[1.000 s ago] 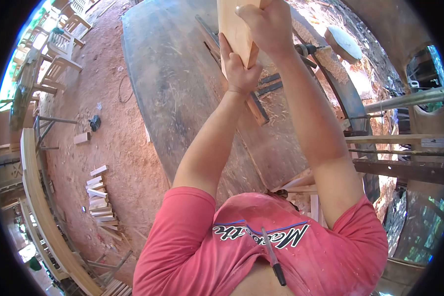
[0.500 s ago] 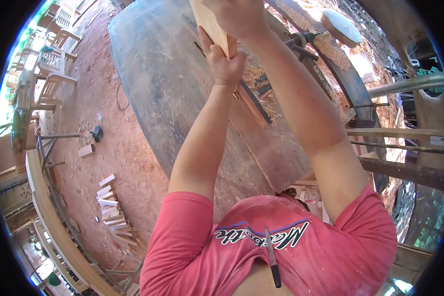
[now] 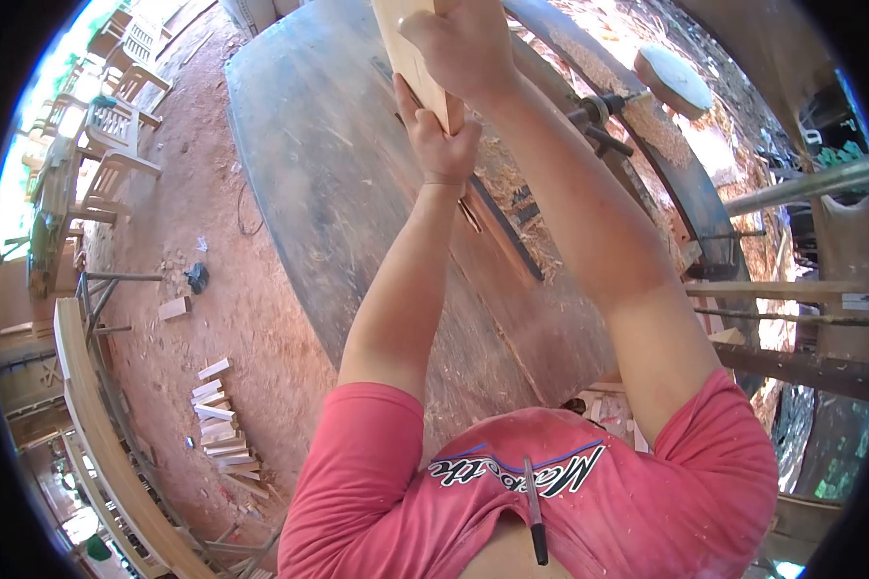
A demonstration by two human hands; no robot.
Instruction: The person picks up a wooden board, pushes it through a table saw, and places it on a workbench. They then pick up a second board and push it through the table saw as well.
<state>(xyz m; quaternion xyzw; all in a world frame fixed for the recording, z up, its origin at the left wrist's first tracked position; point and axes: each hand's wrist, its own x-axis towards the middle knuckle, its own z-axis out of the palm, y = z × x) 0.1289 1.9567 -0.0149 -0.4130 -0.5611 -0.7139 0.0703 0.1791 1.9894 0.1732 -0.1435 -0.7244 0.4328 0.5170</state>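
Observation:
At the top centre a pale wooden board [image 3: 411, 60] reaches beyond the frame's upper edge. My left hand [image 3: 441, 145] grips its near end, with the thumb and a finger on either side. Farther along, my right hand [image 3: 463, 46] is wrapped over the board's right side; part of its fingers is hidden. Both hands are above a large dark worktable [image 3: 328, 164]. Wood shavings [image 3: 541, 236] lie around a slot and a dark metal strip [image 3: 507, 227] on the table, right of my left hand.
Wooden chairs [image 3: 116, 179] stand at the upper left. Short wood blocks [image 3: 220, 425] lie on the dirt floor, beside long planks [image 3: 116, 454] at the lower left. A clamp-like metal part [image 3: 601, 111] and a round pale piece [image 3: 674, 82] are at the upper right.
The view has shifted, so the table and floor items appear slightly lower and to the right. My right hand shows lower in the frame, and both hands still hold the board.

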